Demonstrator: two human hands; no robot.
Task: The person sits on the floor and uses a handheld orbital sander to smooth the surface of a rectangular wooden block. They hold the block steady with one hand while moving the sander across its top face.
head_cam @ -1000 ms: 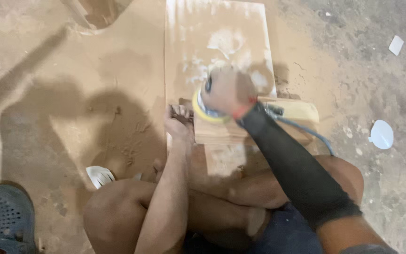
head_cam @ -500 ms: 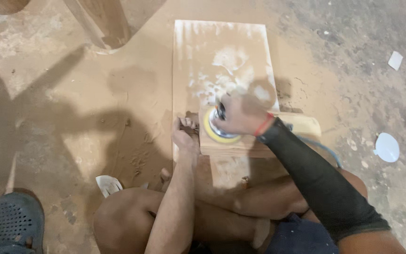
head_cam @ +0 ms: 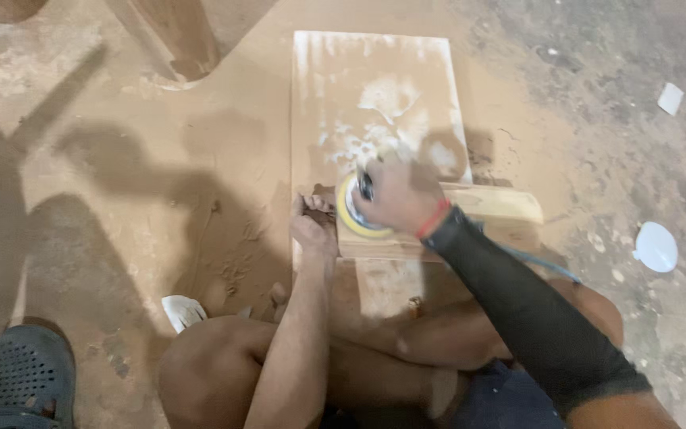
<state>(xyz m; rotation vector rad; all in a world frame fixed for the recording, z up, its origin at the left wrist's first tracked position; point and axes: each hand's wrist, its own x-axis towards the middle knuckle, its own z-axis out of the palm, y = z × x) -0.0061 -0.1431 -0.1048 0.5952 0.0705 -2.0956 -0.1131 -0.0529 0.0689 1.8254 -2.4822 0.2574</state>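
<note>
Round sander with a yellow pad (head_cam: 356,213), set flat on the near end of a small pale wooden block (head_cam: 470,218), close to the block's left edge. Gripped from above by the right hand (head_cam: 395,195), fingers curled tight over the top of the tool, a red band at the wrist and a long black sleeve (head_cam: 529,314) down the forearm. A thin blue cord (head_cam: 537,260) trailing off to the right from under that arm.

Block lying crosswise over a long flat board (head_cam: 375,95) on the floor — the board streaked with white dust and smears at its middle. Left hand (head_cam: 313,226) pressed down at the block's left corner, just beside the sander, fingers bent and bunched against the wood; no thing pinched between them, as far as can be told.

Bare knees folded below, close to the board's near end. Floor (head_cam: 121,159) thick with reddish-brown sawdust all around, greyer and grittier to the right. A white disc (head_cam: 656,246) well apart on the right, a scrap of white paper (head_cam: 670,98) farther up. A dark perforated clog (head_cam: 27,377) at lower left — a small white scrap (head_cam: 182,311) near the left knee. Wooden leg (head_cam: 178,36) standing at the top.
</note>
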